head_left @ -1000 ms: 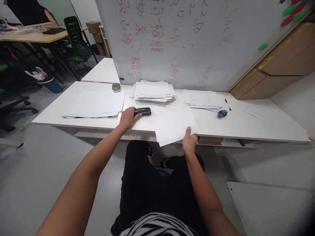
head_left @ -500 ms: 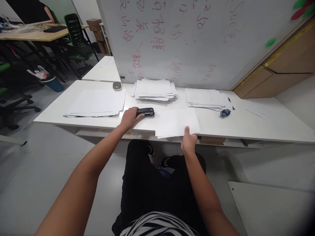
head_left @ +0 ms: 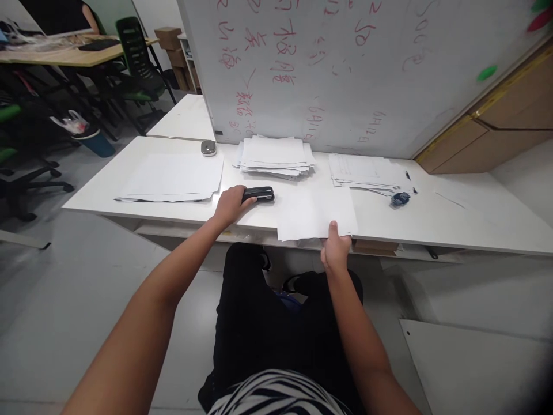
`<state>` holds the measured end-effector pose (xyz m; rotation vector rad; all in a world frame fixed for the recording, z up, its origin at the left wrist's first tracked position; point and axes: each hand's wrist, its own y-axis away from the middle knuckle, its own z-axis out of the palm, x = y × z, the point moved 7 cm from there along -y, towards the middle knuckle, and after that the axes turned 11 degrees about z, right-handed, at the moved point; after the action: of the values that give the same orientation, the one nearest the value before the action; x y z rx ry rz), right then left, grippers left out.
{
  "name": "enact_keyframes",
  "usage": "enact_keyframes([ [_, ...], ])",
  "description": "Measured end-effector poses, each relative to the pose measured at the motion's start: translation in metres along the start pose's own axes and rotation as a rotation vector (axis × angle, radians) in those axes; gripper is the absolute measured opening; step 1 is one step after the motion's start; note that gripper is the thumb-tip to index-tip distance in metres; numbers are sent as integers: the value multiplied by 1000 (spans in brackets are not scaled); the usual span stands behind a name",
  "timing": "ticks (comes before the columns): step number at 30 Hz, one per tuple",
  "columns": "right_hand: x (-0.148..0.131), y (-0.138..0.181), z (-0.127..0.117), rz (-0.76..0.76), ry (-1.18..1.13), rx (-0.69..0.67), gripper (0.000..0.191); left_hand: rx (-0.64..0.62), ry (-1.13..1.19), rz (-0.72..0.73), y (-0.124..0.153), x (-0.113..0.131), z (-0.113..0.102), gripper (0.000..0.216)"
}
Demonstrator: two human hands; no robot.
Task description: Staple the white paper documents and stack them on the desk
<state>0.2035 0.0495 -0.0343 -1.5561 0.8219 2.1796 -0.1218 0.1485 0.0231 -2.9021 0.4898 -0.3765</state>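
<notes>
My left hand (head_left: 232,204) is closed around the rear of a black stapler (head_left: 262,193), which lies on the white desk pointing right. With the thumb on top and the fingers beneath, my right hand (head_left: 336,249) pinches the front edge of some white paper sheets (head_left: 311,214). The sheets jut a little over the desk's front edge. A small gap separates the stapler's front end from their left side. Behind them sits a thick, uneven pile of paper (head_left: 276,154). A lower pile (head_left: 363,172) lies to its right.
A wide stack of sheets (head_left: 170,178) covers part of the desk's left side, with a small grey-and-white device (head_left: 208,148) behind it. A dark blue crumpled item (head_left: 400,199) lies to the right. The whiteboard (head_left: 345,75) rises along the back. Cardboard boxes (head_left: 496,138) stand at the right rear.
The camera view has shifted slightly. Both hands keep their grips, and the stapler and the sheets stay in nearly the same places on the desk.
</notes>
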Motion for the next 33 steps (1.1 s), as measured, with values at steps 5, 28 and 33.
enact_keyframes([
  [5, 2, 2, 8, 138, -122, -33, 44, 26, 0, 24, 0, 0, 0, 44],
  [28, 9, 10, 5, 98, 45, -3, 49, 123, -12, 271, 3, 16, 1, 45],
  [33, 18, 7, -2, 63, 125, 25, 53, 80, -17, 197, -2, 11, 3, 36],
])
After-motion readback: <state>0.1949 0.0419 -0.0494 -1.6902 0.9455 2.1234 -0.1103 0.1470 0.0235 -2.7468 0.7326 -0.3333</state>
